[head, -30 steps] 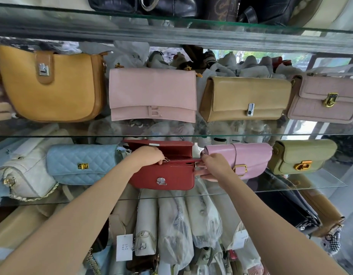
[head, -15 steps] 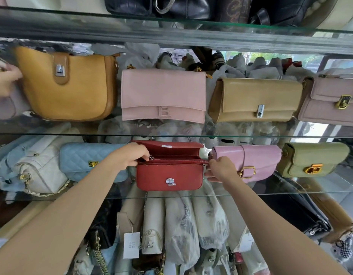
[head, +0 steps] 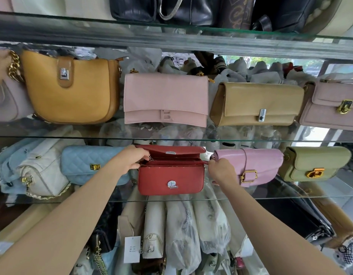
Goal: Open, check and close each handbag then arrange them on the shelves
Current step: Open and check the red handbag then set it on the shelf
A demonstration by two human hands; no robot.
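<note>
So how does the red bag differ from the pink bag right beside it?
The red bag has its flap lifted open; the pink bag is closed. The red bag has a round silver clasp, the pink bag a strap with a gold buckle. Both hands grip the red bag. Both bags sit on one glass shelf.

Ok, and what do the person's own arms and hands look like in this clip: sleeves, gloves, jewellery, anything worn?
Both arms are bare along their whole visible length, with no sleeve edge in view. The left hand and right hand wear no gloves, and no watch, bracelet or ring shows on the visible parts. No markings can be made out on either forearm.
</note>
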